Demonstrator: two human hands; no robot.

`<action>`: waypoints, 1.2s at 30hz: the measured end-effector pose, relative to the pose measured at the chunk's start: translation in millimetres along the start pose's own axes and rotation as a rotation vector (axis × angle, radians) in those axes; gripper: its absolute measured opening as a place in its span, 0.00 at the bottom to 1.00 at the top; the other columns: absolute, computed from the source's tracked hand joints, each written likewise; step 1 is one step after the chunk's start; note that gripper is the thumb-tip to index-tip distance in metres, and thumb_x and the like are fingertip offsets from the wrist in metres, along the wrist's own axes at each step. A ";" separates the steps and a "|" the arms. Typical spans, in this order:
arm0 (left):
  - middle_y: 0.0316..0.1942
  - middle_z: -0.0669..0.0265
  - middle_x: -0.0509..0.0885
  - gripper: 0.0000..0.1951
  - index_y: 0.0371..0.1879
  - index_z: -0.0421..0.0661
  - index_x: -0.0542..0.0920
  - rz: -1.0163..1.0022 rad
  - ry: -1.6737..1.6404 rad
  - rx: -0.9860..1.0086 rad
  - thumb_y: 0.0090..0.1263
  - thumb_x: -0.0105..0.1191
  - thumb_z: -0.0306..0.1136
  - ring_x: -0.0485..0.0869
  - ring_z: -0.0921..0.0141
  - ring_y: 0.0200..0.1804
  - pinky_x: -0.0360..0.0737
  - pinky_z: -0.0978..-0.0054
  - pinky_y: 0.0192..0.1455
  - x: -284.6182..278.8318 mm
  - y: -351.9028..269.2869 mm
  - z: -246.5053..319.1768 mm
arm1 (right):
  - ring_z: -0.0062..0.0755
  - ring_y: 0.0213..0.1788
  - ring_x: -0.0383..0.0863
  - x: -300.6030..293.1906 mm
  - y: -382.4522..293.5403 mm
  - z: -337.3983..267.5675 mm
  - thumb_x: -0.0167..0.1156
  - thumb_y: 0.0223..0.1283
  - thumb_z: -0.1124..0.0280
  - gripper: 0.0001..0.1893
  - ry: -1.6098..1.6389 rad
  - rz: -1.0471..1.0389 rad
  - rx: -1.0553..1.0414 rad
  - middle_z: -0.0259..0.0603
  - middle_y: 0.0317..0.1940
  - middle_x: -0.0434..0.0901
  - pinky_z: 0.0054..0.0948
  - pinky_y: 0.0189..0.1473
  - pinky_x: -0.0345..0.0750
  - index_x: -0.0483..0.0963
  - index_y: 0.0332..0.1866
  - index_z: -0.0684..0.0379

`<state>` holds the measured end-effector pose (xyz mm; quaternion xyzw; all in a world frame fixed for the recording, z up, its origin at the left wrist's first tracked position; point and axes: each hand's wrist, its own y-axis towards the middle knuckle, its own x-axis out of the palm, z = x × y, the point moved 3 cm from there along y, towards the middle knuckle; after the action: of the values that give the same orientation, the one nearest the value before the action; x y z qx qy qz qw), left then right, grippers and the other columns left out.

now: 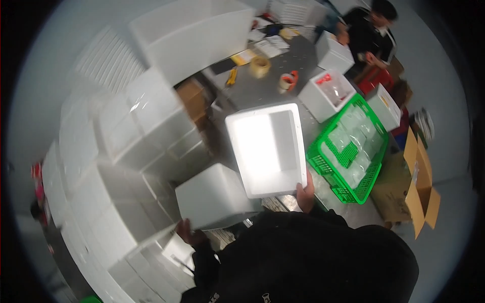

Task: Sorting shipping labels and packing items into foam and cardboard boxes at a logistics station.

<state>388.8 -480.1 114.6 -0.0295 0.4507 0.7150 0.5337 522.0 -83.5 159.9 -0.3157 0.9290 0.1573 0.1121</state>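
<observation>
My right hand [306,193] grips the lower right rim of an open white styrofoam box [265,151]. The box is tilted so that its bare inside faces me, and light glares on its inner wall. At the lower left, my left hand [190,234] holds the lower edge of a second white styrofoam box [214,195], whose opening I cannot see. That second box is beside the first, partly behind its lower left corner. A green plastic basket [326,178] with clear bags of whitish contents [356,132] stands right of my right hand.
Stacked styrofoam boxes [144,117] crowd the left. The grey table [254,89] bears a tape roll [260,67], a tape dispenser [288,81] and a yellow cutter [232,77]. A filled styrofoam box [314,94] and an open carton [420,189] stand right. A co-worker [367,34] is behind.
</observation>
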 end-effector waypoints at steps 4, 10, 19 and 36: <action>0.48 0.55 0.77 0.16 0.50 0.40 0.74 -0.228 -0.270 0.150 0.62 0.48 0.23 0.78 0.56 0.49 0.75 0.63 0.54 108.8 178.0 48.1 | 0.37 0.44 0.78 -2.0 49.8 15.2 0.40 0.53 0.85 0.35 0.427 0.023 0.541 0.48 0.53 0.68 0.29 0.33 0.84 0.47 0.70 0.55; 0.48 0.53 0.75 0.16 0.50 0.54 0.71 -0.790 0.467 0.393 0.63 0.54 0.31 0.78 0.49 0.46 0.77 0.54 0.40 296.9 333.6 147.7 | 0.45 0.43 0.78 10.8 68.5 53.3 0.46 0.54 0.80 0.36 0.694 0.260 0.843 0.54 0.52 0.68 0.39 0.32 0.84 0.40 0.69 0.60; 0.52 0.51 0.74 0.23 0.59 0.60 0.67 -1.065 0.361 0.690 0.65 0.52 0.33 0.80 0.51 0.46 0.77 0.56 0.47 571.1 327.2 268.4 | 0.34 0.42 0.78 10.6 83.0 70.3 0.46 0.51 0.84 0.31 0.555 0.510 0.897 0.49 0.47 0.73 0.29 0.42 0.79 0.55 0.65 0.64; 0.62 0.60 0.66 0.32 0.61 0.52 0.68 -0.675 -0.009 0.727 0.59 0.57 0.51 0.68 0.55 0.61 0.70 0.61 0.59 637.1 345.5 317.5 | 0.24 0.33 0.78 -288.6 63.0 -146.9 0.59 0.61 0.66 0.15 -0.401 0.928 0.339 0.39 0.36 0.81 0.26 0.37 0.76 0.74 0.49 0.64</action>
<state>-17.7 195.4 180.9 0.0173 0.6338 0.2990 0.7131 690.7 69.5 398.6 0.1870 0.9438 0.0953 0.2553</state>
